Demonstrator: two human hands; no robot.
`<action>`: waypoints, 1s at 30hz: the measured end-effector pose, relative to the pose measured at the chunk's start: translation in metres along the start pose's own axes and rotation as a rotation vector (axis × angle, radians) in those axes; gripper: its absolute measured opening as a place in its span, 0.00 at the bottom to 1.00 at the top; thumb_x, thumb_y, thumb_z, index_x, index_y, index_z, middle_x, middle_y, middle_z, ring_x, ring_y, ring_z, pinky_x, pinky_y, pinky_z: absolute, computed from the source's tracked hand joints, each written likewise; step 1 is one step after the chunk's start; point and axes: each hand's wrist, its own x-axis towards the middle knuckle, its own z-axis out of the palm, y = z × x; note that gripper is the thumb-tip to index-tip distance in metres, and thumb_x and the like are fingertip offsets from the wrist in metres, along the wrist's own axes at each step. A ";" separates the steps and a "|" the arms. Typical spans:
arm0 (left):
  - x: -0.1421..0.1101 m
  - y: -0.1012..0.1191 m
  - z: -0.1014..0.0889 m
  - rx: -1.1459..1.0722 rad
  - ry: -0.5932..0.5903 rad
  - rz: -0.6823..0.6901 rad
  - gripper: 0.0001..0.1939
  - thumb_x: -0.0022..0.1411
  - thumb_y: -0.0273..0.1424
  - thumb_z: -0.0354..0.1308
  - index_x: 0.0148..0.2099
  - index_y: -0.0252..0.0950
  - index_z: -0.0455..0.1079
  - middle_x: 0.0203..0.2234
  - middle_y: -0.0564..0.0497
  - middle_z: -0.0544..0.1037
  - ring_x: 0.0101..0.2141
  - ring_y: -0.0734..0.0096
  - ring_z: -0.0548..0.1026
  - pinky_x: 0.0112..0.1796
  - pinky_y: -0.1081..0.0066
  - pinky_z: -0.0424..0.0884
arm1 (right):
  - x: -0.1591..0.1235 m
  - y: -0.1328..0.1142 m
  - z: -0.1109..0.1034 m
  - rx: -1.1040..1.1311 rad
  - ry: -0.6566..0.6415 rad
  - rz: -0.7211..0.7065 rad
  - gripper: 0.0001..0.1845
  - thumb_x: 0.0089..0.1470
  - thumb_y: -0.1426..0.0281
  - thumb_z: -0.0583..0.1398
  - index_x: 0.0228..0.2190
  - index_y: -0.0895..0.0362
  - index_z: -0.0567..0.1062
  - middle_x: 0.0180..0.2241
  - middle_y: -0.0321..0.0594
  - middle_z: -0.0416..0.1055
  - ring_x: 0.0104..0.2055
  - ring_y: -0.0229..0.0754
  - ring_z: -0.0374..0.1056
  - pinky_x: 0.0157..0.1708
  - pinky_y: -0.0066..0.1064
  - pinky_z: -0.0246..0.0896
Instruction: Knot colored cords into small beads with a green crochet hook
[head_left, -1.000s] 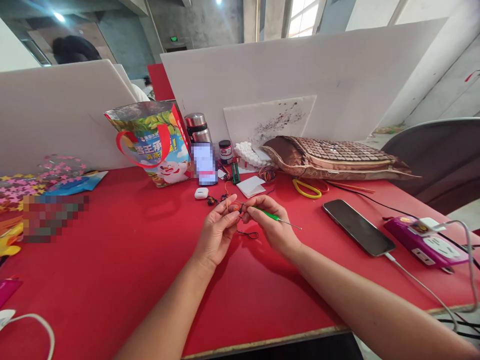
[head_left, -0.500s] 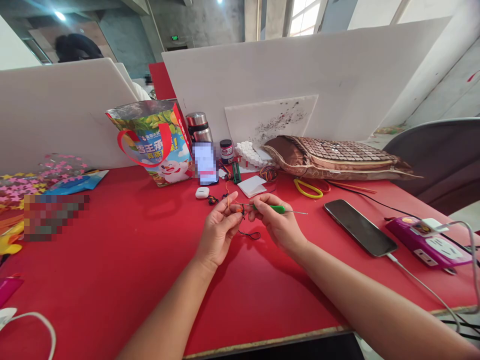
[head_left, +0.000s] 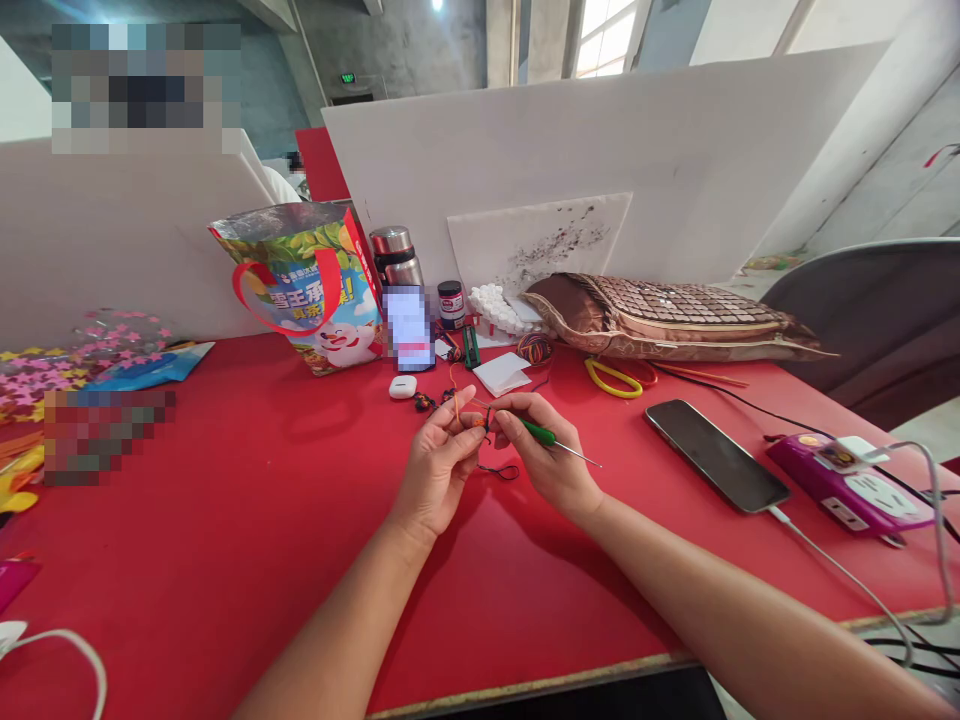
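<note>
Both my hands meet over the middle of the red table. My left hand pinches a small orange and black knotted cord piece, with thin orange cord running up from it. My right hand is closed on a green-handled hook tool whose metal shaft points right, its near end at the knot. A loop of black cord lies on the table just below my fingers.
Behind stand a printed gift bag, a steel flask, a dark jar, white earbud case, cord spool and yellow scissors. A phone on a cable and a purple power strip lie right. A brown cushion sits against the white divider.
My right hand tipped the green tool so its shaft points down to the right again, after holding it level half a second ago. My left hand kept its pinch.
</note>
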 end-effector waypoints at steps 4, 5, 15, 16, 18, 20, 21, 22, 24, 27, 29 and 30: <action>0.001 0.000 -0.001 -0.012 -0.021 -0.005 0.33 0.47 0.25 0.79 0.57 0.37 0.79 0.33 0.54 0.80 0.24 0.84 0.66 0.25 0.80 0.60 | 0.002 -0.002 0.000 0.062 0.000 0.021 0.18 0.61 0.51 0.70 0.40 0.51 0.83 0.33 0.38 0.78 0.31 0.40 0.72 0.35 0.35 0.73; 0.001 0.000 -0.001 -0.009 -0.021 -0.003 0.34 0.47 0.25 0.79 0.58 0.37 0.79 0.33 0.54 0.80 0.24 0.84 0.66 0.25 0.80 0.61 | 0.003 -0.003 0.000 0.078 -0.005 0.031 0.17 0.60 0.51 0.71 0.40 0.51 0.83 0.32 0.38 0.78 0.31 0.40 0.72 0.35 0.35 0.73; -0.001 0.005 -0.001 0.048 0.006 0.095 0.35 0.48 0.25 0.78 0.60 0.37 0.80 0.33 0.54 0.77 0.24 0.84 0.64 0.23 0.79 0.57 | 0.004 -0.006 -0.011 0.162 -0.153 0.115 0.15 0.64 0.54 0.67 0.39 0.53 0.86 0.29 0.38 0.77 0.33 0.43 0.73 0.40 0.38 0.70; -0.001 0.006 -0.001 0.059 0.010 0.106 0.35 0.48 0.25 0.78 0.60 0.37 0.80 0.32 0.54 0.77 0.24 0.84 0.64 0.23 0.80 0.57 | 0.004 -0.006 -0.011 0.140 -0.152 0.117 0.16 0.64 0.54 0.66 0.40 0.53 0.86 0.28 0.38 0.77 0.32 0.43 0.72 0.39 0.37 0.70; -0.001 0.005 -0.001 0.087 0.020 0.125 0.34 0.47 0.26 0.78 0.59 0.37 0.81 0.33 0.54 0.77 0.25 0.83 0.65 0.24 0.80 0.58 | 0.004 -0.006 -0.009 0.072 -0.130 0.122 0.16 0.65 0.55 0.65 0.42 0.53 0.85 0.28 0.37 0.76 0.30 0.42 0.71 0.35 0.35 0.69; -0.001 0.004 -0.001 0.113 0.029 0.140 0.34 0.47 0.27 0.79 0.58 0.37 0.81 0.33 0.54 0.77 0.26 0.82 0.67 0.24 0.81 0.59 | 0.003 -0.005 -0.007 -0.016 -0.107 0.096 0.14 0.65 0.57 0.65 0.43 0.53 0.84 0.28 0.36 0.76 0.29 0.40 0.69 0.31 0.32 0.66; -0.001 0.003 -0.001 0.123 0.034 0.144 0.34 0.47 0.27 0.79 0.58 0.37 0.81 0.33 0.54 0.77 0.27 0.82 0.67 0.24 0.81 0.59 | 0.003 -0.005 -0.006 -0.061 -0.098 0.067 0.13 0.64 0.58 0.65 0.43 0.53 0.83 0.29 0.36 0.76 0.29 0.39 0.68 0.31 0.31 0.65; -0.002 0.002 0.000 0.130 0.037 0.144 0.34 0.47 0.27 0.79 0.58 0.36 0.81 0.33 0.54 0.77 0.27 0.82 0.68 0.25 0.81 0.60 | 0.002 -0.004 -0.004 -0.103 -0.093 0.033 0.12 0.64 0.59 0.65 0.43 0.54 0.83 0.30 0.37 0.77 0.30 0.39 0.68 0.31 0.31 0.65; -0.002 -0.001 0.001 0.131 0.034 0.133 0.35 0.47 0.28 0.80 0.59 0.36 0.80 0.33 0.54 0.78 0.28 0.81 0.69 0.25 0.81 0.61 | 0.001 -0.002 -0.001 -0.161 -0.081 -0.024 0.11 0.65 0.61 0.64 0.43 0.54 0.81 0.33 0.38 0.78 0.32 0.39 0.70 0.33 0.31 0.66; -0.002 -0.002 0.003 0.084 0.031 0.098 0.36 0.45 0.28 0.81 0.59 0.36 0.80 0.33 0.54 0.79 0.27 0.82 0.69 0.24 0.82 0.61 | -0.001 0.002 0.003 -0.168 -0.033 -0.051 0.10 0.65 0.62 0.63 0.45 0.54 0.78 0.34 0.38 0.78 0.33 0.39 0.71 0.34 0.31 0.67; -0.002 -0.001 0.004 0.027 0.027 0.075 0.35 0.44 0.27 0.82 0.57 0.38 0.81 0.32 0.55 0.79 0.25 0.84 0.68 0.23 0.83 0.60 | -0.002 0.003 0.004 -0.117 0.005 -0.045 0.11 0.65 0.62 0.63 0.47 0.53 0.76 0.31 0.35 0.75 0.31 0.38 0.68 0.31 0.30 0.65; -0.002 0.000 0.004 -0.001 0.023 0.070 0.34 0.43 0.26 0.82 0.56 0.38 0.82 0.32 0.55 0.79 0.24 0.85 0.67 0.22 0.84 0.60 | -0.002 0.002 0.005 -0.078 0.014 -0.038 0.11 0.65 0.62 0.64 0.47 0.52 0.76 0.30 0.33 0.73 0.29 0.37 0.67 0.30 0.29 0.65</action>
